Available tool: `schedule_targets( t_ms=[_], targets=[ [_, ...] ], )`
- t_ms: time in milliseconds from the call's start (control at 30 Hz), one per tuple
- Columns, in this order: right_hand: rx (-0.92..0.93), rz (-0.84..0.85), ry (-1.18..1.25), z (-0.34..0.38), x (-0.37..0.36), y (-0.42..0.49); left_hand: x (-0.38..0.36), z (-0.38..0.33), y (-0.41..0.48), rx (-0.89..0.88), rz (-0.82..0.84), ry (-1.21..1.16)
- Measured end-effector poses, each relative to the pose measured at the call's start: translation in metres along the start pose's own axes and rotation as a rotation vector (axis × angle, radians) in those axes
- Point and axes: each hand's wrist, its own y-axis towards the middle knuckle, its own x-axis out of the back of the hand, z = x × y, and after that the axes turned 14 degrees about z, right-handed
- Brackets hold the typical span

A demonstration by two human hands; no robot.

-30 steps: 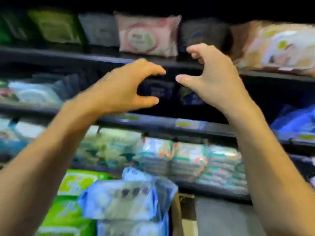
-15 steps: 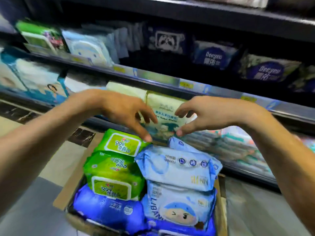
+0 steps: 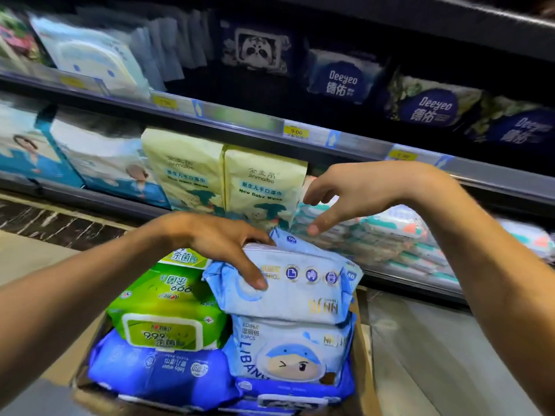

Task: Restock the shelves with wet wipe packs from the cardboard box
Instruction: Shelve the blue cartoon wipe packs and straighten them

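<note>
Shelves point(image 3: 258, 123): dark metal, several tiers, running across the whole background. Upper tier holds navy packs point(image 3: 342, 78). The tier below holds two cream baby-wipe packs point(image 3: 264, 181) standing upright side by side. Far ends are blurred.

Cardboard box point(image 3: 362, 352): on the floor point(image 3: 444, 355) in front of the lowest tier, open on top, packed full of wet wipes. Left side: a green pack point(image 3: 168, 313) lying on a dark blue pack point(image 3: 156, 370). Right side: a light-blue pack point(image 3: 303, 292) on top of the stack, sitting above a cartoon-face pack point(image 3: 288, 352).

Left hand point(image 3: 216, 235): gripping the light-blue pack at its left end, fingers curled over the top edge, thumb pressed on the front face. The pack is tilted, its front towards the person.

Right hand point(image 3: 360, 193): above the pack's right end, not touching it. Thumb points down, fingers loosely bent, holding nothing.

Yellow price tag point(image 3: 295, 132): on the shelf edge strip above the cream packs.
</note>
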Motion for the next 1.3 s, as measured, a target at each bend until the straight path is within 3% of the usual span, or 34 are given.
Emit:
schedule_targets(
  t_ms=[167,233,333,433,533,667,800,867,967,1167,1300],
  targets=[
    [-0.019,-0.013,0.018,-0.013,0.001,-0.004,0.027,0.004,-0.073,0.019,-0.196,0.162],
    [-0.017,-0.013,0.01,-0.016,0.003,-0.001,0.031,0.018,-0.106,0.097,-0.372,0.269],
    [-0.007,-0.001,-0.004,-0.01,0.004,0.012,0.017,0.053,-0.129,0.056,-0.638,0.437],
    [0.003,0.074,-0.045,-0.001,-0.003,0.031,-0.016,0.098,-0.12,0.078,-0.757,0.432],
    [-0.001,0.16,-0.043,0.003,-0.01,0.041,-0.046,0.125,-0.099,0.186,-0.758,0.397],
    [0.031,0.199,-0.032,0.005,-0.016,0.049,-0.035,0.101,-0.098,0.136,-0.743,-0.044],
    [0.075,0.289,-0.003,0.016,-0.026,0.053,-0.009,0.087,-0.087,0.169,-0.415,-0.209],
    [0.095,0.371,0.004,0.022,-0.041,0.057,-0.003,0.091,-0.083,0.153,-0.269,-0.404],
    [0.112,0.523,-0.049,0.031,-0.071,0.067,-0.003,0.1,-0.082,0.085,-0.159,-0.48],
    [0.009,0.581,-0.141,0.055,-0.102,0.071,-0.013,0.094,-0.084,0.022,-0.244,-0.557],
    [0.059,0.627,-0.158,0.063,-0.123,0.069,-0.022,0.089,-0.088,0.061,-0.442,-0.497]
  ],
)
